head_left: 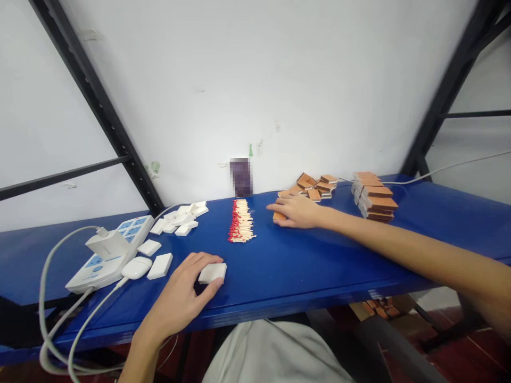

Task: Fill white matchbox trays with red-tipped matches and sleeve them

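My left hand is closed round a small white matchbox tray near the front edge of the blue shelf, thumb on its near side and fingers behind it. Farther back, my right hand reaches over an orange-brown matchbox, with its fingers around the box and the index finger stretched out. The hand hides part of that box. Between the two hands lies a long pile of matches, red heads to the left. Several loose white trays lie on the left.
Loose matchboxes lie by the wall, and a stack of them stands farther right. A power strip with a plugged-in charger, a white earphone case and cables takes up the left. A pixelated dark object leans on the wall.
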Action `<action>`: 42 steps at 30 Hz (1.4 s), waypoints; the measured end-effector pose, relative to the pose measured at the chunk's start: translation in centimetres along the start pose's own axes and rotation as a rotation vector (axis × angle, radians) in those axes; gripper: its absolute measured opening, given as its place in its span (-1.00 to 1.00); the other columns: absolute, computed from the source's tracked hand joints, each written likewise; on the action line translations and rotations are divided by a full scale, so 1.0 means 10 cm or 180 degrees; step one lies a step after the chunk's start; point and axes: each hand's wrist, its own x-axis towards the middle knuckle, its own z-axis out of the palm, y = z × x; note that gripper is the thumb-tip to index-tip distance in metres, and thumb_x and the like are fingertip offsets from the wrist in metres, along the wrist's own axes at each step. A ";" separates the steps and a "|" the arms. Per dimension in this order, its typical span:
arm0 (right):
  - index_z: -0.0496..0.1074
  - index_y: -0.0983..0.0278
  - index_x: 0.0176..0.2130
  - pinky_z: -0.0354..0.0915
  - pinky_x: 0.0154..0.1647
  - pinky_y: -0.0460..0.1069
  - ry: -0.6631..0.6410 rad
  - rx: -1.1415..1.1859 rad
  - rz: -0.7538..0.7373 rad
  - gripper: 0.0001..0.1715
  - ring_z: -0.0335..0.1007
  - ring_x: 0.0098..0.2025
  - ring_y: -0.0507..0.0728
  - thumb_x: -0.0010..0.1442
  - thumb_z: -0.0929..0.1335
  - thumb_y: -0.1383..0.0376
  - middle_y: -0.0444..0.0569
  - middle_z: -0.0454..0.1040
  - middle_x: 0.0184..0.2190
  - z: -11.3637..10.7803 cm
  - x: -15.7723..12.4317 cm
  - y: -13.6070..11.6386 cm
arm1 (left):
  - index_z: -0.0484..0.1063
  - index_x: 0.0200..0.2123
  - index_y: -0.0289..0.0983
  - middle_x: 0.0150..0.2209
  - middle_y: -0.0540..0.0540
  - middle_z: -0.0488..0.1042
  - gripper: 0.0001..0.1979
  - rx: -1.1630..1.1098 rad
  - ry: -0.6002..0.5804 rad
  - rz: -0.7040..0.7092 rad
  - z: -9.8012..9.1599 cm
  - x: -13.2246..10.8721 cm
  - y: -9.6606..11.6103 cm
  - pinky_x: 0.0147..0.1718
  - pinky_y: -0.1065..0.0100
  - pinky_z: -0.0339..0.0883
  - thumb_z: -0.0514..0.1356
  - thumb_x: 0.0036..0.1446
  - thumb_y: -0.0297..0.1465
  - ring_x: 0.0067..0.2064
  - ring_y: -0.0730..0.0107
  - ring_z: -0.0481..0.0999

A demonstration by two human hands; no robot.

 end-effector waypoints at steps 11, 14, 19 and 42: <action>0.45 0.28 -0.25 0.11 -0.15 0.04 0.0220 0.1014 -0.0144 -0.58 0.34 -0.17 0.19 0.38 0.20 0.05 0.08 0.48 -0.21 -0.21 -0.10 -0.25 | 0.26 0.17 -0.10 0.08 -0.10 0.40 -0.53 0.0174 0.0036 0.0072 0.00 -0.03 0.06 0.13 0.10 0.30 0.16 0.18 -0.40 0.12 0.13 0.38; 0.42 0.26 -0.34 0.03 -0.33 0.00 0.0339 0.0960 -0.0057 -0.66 0.29 -0.36 0.10 0.34 0.26 0.09 -0.02 0.46 -0.32 -0.27 -0.08 -0.41 | 0.26 0.17 -0.09 0.07 -0.09 0.41 -0.53 0.0141 -0.0006 0.0004 0.00 -0.03 0.03 0.14 0.08 0.29 0.15 0.19 -0.40 0.13 0.13 0.36; 0.40 0.25 -0.32 0.05 -0.33 -0.01 0.0095 0.1276 0.0061 -0.86 0.30 -0.39 0.04 0.26 0.33 0.23 -0.07 0.46 -0.24 -0.25 0.00 -0.74 | 0.28 0.15 -0.09 0.03 -0.10 0.42 -0.58 0.0111 -0.0043 -0.0027 0.00 0.00 0.02 0.21 -0.02 0.21 0.14 0.21 -0.38 0.12 0.12 0.38; 0.48 0.27 -0.31 0.05 -0.43 -0.08 -0.0208 0.2290 0.0806 -0.87 0.31 -0.45 0.04 0.24 0.35 0.27 -0.12 0.46 -0.49 -0.11 0.25 -0.85 | 0.49 -0.03 -0.11 -0.34 0.02 0.55 -0.71 0.0294 -0.0024 0.0323 0.06 0.32 0.26 -0.17 0.21 0.32 0.22 0.21 -0.18 -0.31 0.25 0.47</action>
